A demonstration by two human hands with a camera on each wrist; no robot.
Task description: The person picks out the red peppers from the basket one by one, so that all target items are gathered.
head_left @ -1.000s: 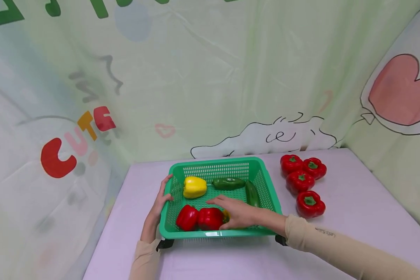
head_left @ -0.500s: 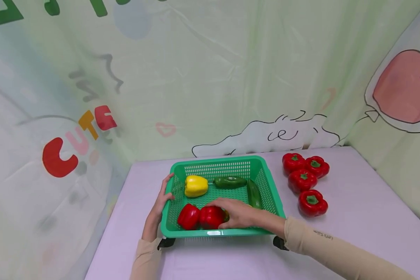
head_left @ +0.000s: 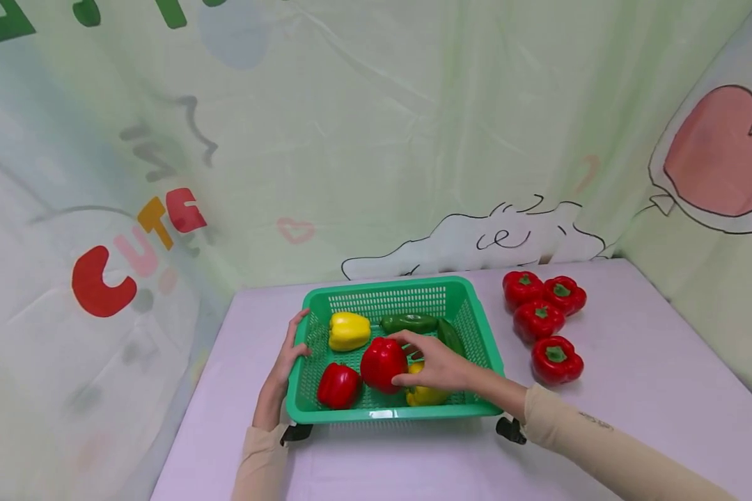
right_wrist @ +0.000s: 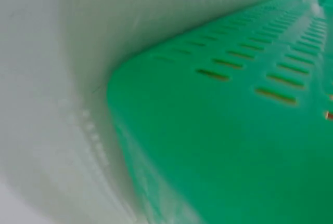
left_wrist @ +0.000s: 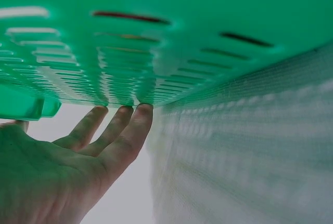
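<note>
My right hand (head_left: 435,363) grips a red bell pepper (head_left: 384,365) between thumb and fingers, over the middle of the green plastic basket (head_left: 382,415). My left hand (head_left: 287,358) holds the basket's left side, thumb and a finger at the rim. In the left wrist view, fingertips of the left hand (left_wrist: 114,135) press on the slotted outer wall. Inside the basket lie another red bell pepper (head_left: 339,386), a yellow bell pepper (head_left: 349,331), a second yellow pepper (head_left: 427,395) partly under my right hand, and two long green peppers (head_left: 409,323). The right wrist view shows only the basket's outside (right_wrist: 208,130), no hand.
Several red bell peppers (head_left: 539,321) stand grouped on the table (head_left: 627,362) right of the basket. A printed curtain (head_left: 382,153) hangs behind and at both sides. Black wrist straps (head_left: 510,430) show under the basket's front edge.
My right hand has raised the red bell pepper from the basket's front, away from the red one beside it. The yellow pepper behind it now shows. My left hand stays put.
</note>
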